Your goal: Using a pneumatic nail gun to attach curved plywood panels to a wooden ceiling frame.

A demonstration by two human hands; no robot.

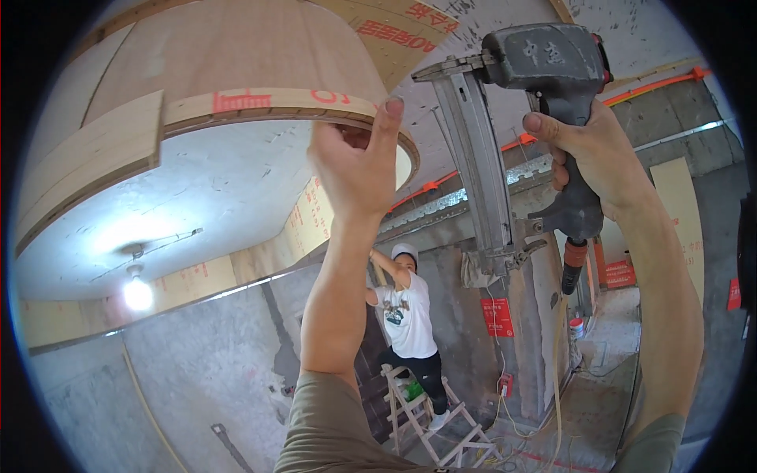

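My left hand [359,162] is raised overhead and wrapped round the lower edge of a curved plywood strip [288,101]; the thumb lies on its outer face and the fingers go behind it, partly hidden. The strip runs along the bottom of a bent plywood panel [236,47]. On the left, a short pale wooden board [95,165] overlaps the strip. My right hand [591,146] holds a black and grey pneumatic nail gun [544,63] by its handle, upright and apart from the plywood. Its long metal magazine [479,165] hangs toward the strip's right side.
A lit bulb [138,293] hangs from the ceiling recess. Below, a co-worker in a white shirt [410,315] stands on a wooden stepladder [402,406], arms raised. Orange conduit [658,91] crosses the ceiling. Cables [512,426] lie on the floor near a grey column.
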